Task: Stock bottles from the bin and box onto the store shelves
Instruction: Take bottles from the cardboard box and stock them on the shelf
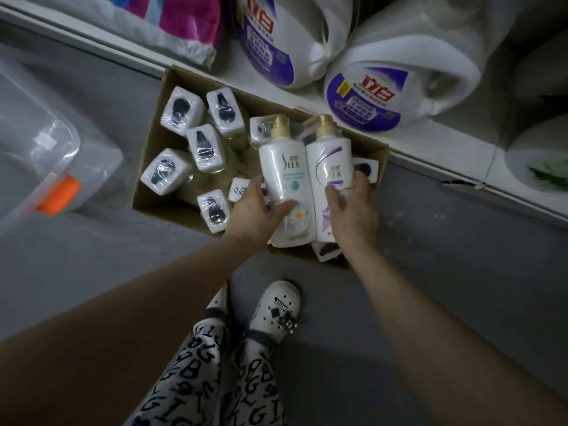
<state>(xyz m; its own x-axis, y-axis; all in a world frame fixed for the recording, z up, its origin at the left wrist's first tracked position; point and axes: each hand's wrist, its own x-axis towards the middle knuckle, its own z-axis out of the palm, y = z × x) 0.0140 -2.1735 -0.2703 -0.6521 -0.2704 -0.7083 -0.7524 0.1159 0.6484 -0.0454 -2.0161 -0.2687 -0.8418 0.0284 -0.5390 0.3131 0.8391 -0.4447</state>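
An open cardboard box (pixel 147 167) sits on the floor against the bottom shelf, holding several wrapped white bottles (pixel 182 111) seen from above. Over its right side I hold two white pump bottles with gold tops, side by side. My left hand (pixel 255 210) grips the teal-labelled bottle (pixel 281 167) at its lower half. My right hand (pixel 353 210) grips the purple-labelled bottle (pixel 330 167) the same way. Both bottles stand nearly upright, pumps pointing toward the shelf.
The low shelf edge (pixel 430 161) runs diagonally behind the box, carrying large white detergent jugs (pixel 384 87) and pink packages (pixel 190 20). A clear plastic bin with an orange latch (pixel 58 195) lies at the left. My feet in white clogs (pixel 276 309) stand on grey floor.
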